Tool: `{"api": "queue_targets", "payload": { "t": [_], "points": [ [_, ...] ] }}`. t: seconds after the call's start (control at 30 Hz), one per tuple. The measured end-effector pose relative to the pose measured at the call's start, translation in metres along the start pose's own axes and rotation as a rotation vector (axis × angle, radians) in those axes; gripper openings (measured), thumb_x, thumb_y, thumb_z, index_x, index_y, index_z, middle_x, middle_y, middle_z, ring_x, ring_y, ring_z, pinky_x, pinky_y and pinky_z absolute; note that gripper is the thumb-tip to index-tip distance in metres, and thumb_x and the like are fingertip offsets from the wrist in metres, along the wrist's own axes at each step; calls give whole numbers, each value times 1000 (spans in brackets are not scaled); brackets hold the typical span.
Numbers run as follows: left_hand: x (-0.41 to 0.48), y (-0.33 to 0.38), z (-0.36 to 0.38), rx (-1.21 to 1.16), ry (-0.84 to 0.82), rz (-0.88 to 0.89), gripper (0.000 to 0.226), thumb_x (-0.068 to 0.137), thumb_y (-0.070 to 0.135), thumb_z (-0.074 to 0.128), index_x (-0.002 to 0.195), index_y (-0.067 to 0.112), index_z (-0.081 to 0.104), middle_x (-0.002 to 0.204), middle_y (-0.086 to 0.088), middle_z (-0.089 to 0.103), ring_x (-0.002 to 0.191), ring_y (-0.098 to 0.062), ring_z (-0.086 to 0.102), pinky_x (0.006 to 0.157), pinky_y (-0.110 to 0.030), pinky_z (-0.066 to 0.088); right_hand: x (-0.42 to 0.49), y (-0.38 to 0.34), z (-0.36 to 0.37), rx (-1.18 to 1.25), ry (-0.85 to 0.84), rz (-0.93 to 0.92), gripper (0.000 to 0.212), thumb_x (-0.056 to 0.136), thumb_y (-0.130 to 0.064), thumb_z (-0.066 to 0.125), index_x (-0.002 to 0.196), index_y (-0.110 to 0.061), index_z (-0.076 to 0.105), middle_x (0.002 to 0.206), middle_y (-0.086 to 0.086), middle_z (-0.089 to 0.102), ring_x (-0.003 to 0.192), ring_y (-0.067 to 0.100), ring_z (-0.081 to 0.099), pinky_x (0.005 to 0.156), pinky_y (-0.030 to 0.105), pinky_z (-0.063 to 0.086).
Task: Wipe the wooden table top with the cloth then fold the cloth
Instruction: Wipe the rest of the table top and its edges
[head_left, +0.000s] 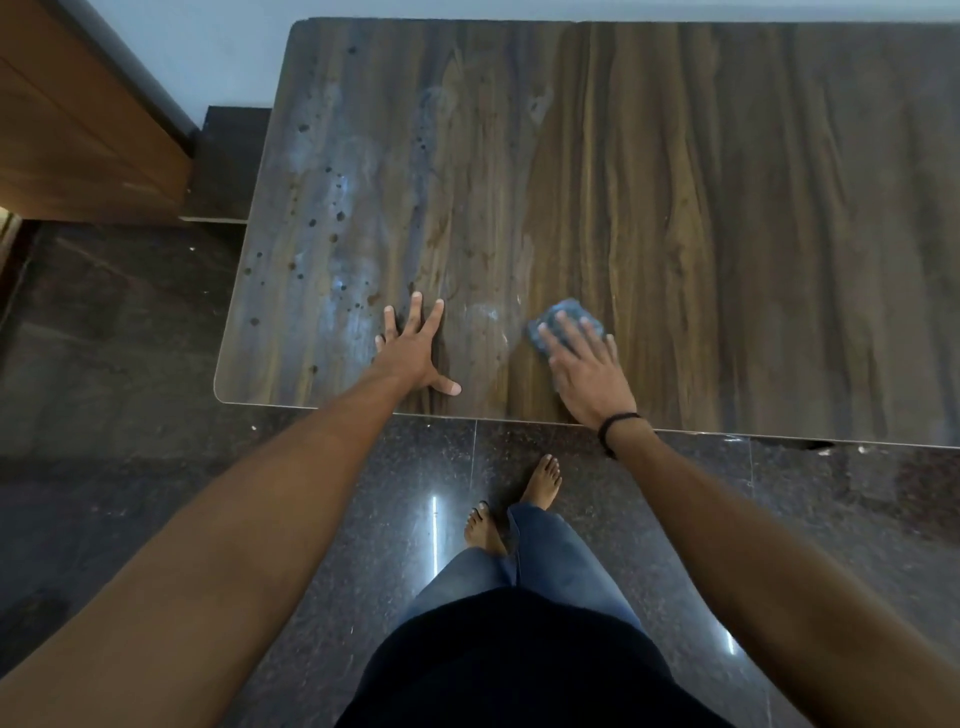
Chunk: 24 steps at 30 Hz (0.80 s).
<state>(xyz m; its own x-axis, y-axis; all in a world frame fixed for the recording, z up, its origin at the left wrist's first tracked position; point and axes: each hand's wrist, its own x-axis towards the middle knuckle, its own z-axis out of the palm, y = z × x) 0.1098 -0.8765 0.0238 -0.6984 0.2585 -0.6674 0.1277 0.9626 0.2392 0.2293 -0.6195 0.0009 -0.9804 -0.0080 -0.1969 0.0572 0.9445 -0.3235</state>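
Dark polished stone floor (156, 364) surrounds a wooden bench (701, 208) whose long axis runs left to right across the view, its far edge against a pale wall (208, 52). Near the bench's front edge, a small blue-grey cloth (566, 318) lies bunched into a compact pad with no clear long axis. The right hand (584, 371) lies flat over the cloth's near side, palm down, fingers straight and slightly spread, pointing away from the front edge and a little leftward; it presses the cloth rather than gripping it. A dark band (613, 428) circles that wrist, which sits at the front edge. The left hand (413, 353) rests on the bench to the left of the cloth, well apart from it, palm down with fingers splayed wide and thumb out toward the cloth, holding nothing. Both arms reach forward nearly straight. Left of that hand the bench carries dark spots and pale smears (337, 208); to the right of the cloth the wood looks even.
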Motion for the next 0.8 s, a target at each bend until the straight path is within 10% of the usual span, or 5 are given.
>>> {"api": "queue_targets", "payload": {
  "t": [0.07, 0.27, 0.47, 0.67, 0.8],
  "points": [
    [-1, -1, 0, 1, -3, 6, 145, 61, 52, 90, 155, 38, -20, 159, 6, -37, 146, -39, -29, 117, -64, 2, 3, -20, 3, 51, 39, 108, 53, 106, -28, 33, 158, -31, 21, 168, -1, 8, 154, 31, 0, 120, 61, 13],
    [0, -2, -2, 14, -16, 18, 146, 61, 54, 90, 155, 36, -20, 160, 4, -36, 146, -41, -28, 117, -65, 5, -2, 5, 13, -258, -127, -749, 53, 105, -37, 35, 157, -37, 23, 166, -5, 19, 153, 25, 12, 122, 53, 18],
    [12, -16, -30, 29, 13, -63, 148, 59, 54, 91, 154, 39, -22, 158, 9, -38, 146, -40, -29, 113, -72, 5, 71, -13, -12, -1, -1, -38, 54, 106, -29, 35, 158, -34, 22, 167, -3, 13, 154, 29, 3, 119, 62, 16],
    [31, -25, -49, -24, -94, -112, 152, 57, 52, 92, 150, 45, -27, 154, 10, -44, 143, -44, -32, 111, -75, 6, 54, 5, 7, -227, -82, -708, 53, 104, -36, 29, 157, -37, 23, 166, -5, 18, 153, 25, 12, 123, 54, 12],
    [32, -29, -47, -25, -84, -118, 153, 55, 53, 93, 149, 47, -28, 154, 12, -44, 143, -43, -33, 110, -75, 6, 109, 9, -18, -83, 17, -200, 52, 105, -30, 34, 156, -35, 24, 166, -4, 18, 154, 27, 11, 121, 58, 13]
  ]
}}
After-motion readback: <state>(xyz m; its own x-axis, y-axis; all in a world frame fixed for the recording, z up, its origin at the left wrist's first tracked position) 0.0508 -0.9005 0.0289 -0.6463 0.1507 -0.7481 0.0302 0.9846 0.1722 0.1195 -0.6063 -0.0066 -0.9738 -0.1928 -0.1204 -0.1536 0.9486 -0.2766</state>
